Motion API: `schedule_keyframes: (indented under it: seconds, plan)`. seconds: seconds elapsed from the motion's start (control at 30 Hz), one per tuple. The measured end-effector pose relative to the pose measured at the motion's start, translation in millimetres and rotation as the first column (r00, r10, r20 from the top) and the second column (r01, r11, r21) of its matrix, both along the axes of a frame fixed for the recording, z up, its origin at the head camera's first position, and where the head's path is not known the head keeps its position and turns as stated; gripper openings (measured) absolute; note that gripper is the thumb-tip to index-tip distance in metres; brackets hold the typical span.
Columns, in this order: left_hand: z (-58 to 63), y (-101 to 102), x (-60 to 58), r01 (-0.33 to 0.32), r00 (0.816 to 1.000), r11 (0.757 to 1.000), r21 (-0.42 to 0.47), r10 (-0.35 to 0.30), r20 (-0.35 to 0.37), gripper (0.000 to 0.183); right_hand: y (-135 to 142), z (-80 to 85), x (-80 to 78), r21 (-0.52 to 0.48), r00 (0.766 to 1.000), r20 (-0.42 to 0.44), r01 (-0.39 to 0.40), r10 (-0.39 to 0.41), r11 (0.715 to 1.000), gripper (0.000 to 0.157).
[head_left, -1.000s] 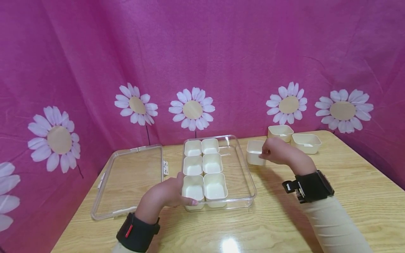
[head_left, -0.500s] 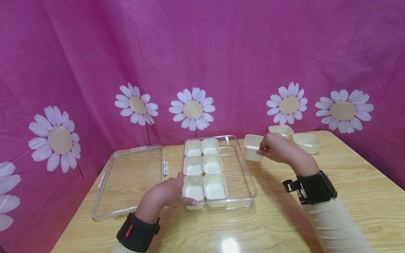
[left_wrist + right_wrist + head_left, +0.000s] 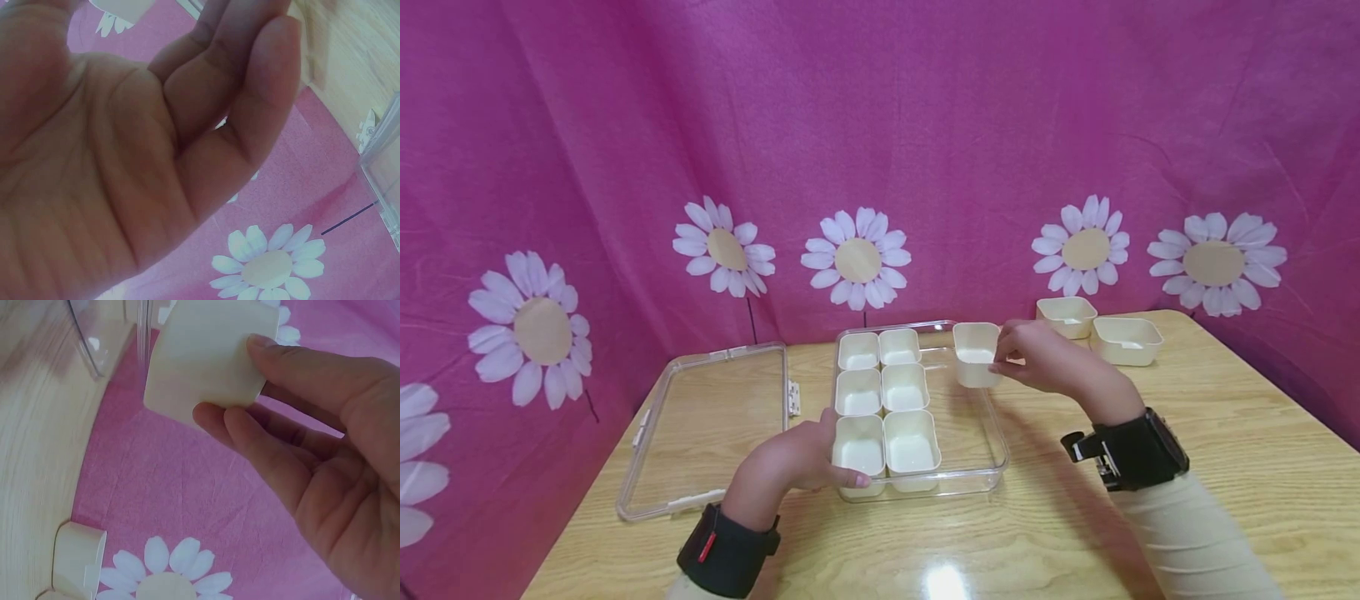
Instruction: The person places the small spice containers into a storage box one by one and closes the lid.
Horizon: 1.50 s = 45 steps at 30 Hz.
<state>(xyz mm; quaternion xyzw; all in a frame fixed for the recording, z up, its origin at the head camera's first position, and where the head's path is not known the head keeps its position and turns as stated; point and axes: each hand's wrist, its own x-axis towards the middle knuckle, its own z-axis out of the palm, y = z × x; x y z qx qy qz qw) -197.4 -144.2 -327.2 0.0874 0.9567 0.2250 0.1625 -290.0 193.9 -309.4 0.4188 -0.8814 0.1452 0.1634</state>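
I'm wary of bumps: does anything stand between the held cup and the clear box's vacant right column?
Possibly the box's right wall: the cup overlaps its far part in the head view. Nothing else visible.

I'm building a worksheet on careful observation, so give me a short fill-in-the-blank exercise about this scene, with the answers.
1. Inside the clear tray stand ____ cream cups.
2. Farther right, ____ loose cups stand on the wooden table.
3. Counting the raised cup that the right hand pinches, the head view shows ____ cups in all.
4. In the head view, the clear lid lies to the ____ of the tray.

Missing words: six; two; nine; left.
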Motion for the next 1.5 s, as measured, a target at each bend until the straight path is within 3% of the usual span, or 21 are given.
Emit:
schedule_keyframes:
  seconds: [0.37,0.67,0.9,1.17,1.5]
  plan:
    - [0.7,0.4,1.1,0.011,1.000,1.000,-0.006,-0.011,-0.011,0.096,-16.2,-8.5,1.7,-0.009,0.995,0.014,-0.095,0.095,0.995,0.011]
    - [0.8,0.3,1.1,0.011,1.000,1.000,-0.001,-0.012,-0.012,0.096,-27.8,-20.8,-1.9,0.065,0.980,0.097,-0.182,0.175,0.981,0.014]
    - [0.7,1.3,-0.3,0.010,1.000,1.000,0.011,-0.010,-0.001,0.096,-29.4,-25.1,3.4,0.123,0.983,0.146,-0.127,0.109,0.984,0.014]
    - [1.3,1.1,0.7,0.002,1.000,1.000,0.000,-0.002,0.004,0.095,-37.3,-28.9,6.5,0.160,0.991,0.129,-0.063,0.042,0.985,0.016]
    - [0.0,-0.2,1.8,0.004,1.000,1.000,0.012,-0.004,0.003,0.093,-46.8,-29.5,9.3,0.165,0.981,0.194,-0.046,0.014,0.985,0.015]
